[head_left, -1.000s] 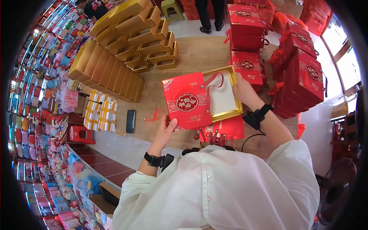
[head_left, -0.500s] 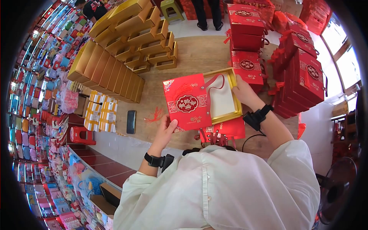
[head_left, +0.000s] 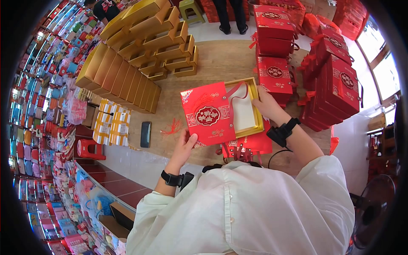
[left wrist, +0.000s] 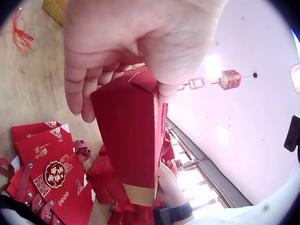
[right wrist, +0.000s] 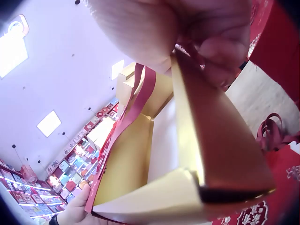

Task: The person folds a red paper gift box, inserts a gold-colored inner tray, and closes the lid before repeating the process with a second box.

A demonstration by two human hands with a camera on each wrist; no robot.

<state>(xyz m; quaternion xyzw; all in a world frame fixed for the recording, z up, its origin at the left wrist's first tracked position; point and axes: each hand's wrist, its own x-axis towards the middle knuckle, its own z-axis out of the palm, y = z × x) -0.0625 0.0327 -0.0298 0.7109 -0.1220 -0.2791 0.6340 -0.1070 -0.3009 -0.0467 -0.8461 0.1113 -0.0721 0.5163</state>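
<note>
My left hand (head_left: 185, 145) grips the lower left corner of a red gift box sleeve (head_left: 207, 95), which has gold print and a red tassel. From the sleeve's right side sticks out a gold inner tray (head_left: 260, 120) with a white bottom (head_left: 243, 111). My right hand (head_left: 268, 106) pinches the tray's outer right wall. A dark red ribbon handle (head_left: 238, 88) loops over the tray's opening. In the left wrist view, the sleeve's red side (left wrist: 129, 126) ends in a strip of gold tray (left wrist: 140, 194). The right wrist view shows the thumb and fingers at the gold wall (right wrist: 220, 136).
Flat red sleeves (head_left: 255, 144) lie on the wooden table (head_left: 221, 55) below the box. Gold trays (head_left: 123, 85) are stacked at the left, near a phone (head_left: 145, 134). Finished-looking red boxes (head_left: 331, 85) pile up at the right. A person's legs (head_left: 231, 17) show beyond the table.
The gold tray has slid a little further left into the red sleeve, my right hand moving with it. My left hand keeps its grip on the sleeve, which has shifted slightly down.
</note>
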